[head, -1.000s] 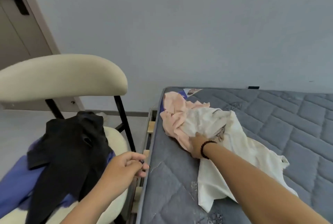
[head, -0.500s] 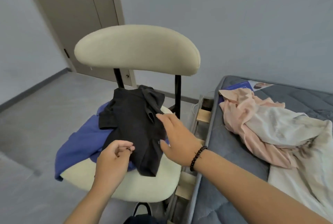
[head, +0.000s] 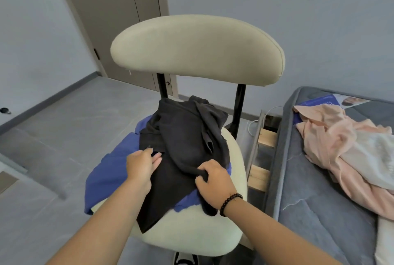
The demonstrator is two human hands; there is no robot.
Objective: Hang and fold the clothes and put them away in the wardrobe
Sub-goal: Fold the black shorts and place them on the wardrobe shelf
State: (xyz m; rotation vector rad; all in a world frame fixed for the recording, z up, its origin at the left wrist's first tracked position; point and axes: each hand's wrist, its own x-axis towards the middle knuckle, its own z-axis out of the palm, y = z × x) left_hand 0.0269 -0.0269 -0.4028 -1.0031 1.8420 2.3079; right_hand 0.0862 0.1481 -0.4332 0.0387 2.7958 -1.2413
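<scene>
A black garment (head: pixel 183 137) lies crumpled on the seat of a cream chair (head: pixel 196 49), on top of a blue garment (head: pixel 108 171). My right hand (head: pixel 213 181), with a bead bracelet at the wrist, grips a bunched fold of the black garment near its right side. My left hand (head: pixel 142 164) rests on the black garment's left part, fingers fairly straight; a small dark ring shows just above the fingertips. A pink garment (head: pixel 328 137) and a white garment (head: pixel 371 158) lie heaped on the grey mattress (head: pixel 309 211) to the right.
A closed grey door (head: pixel 119 19) stands behind the chair at the back left. Wooden bed slats (head: pixel 260 156) and a white cable show in the gap between chair and mattress. Grey floor stretches to the left. A printed leaflet (head: pixel 332 100) lies at the mattress's far corner.
My view swung left from the mattress to the chair. My right hand left the heap on the mattress and now grips the black garment; my left hand moved onto it too.
</scene>
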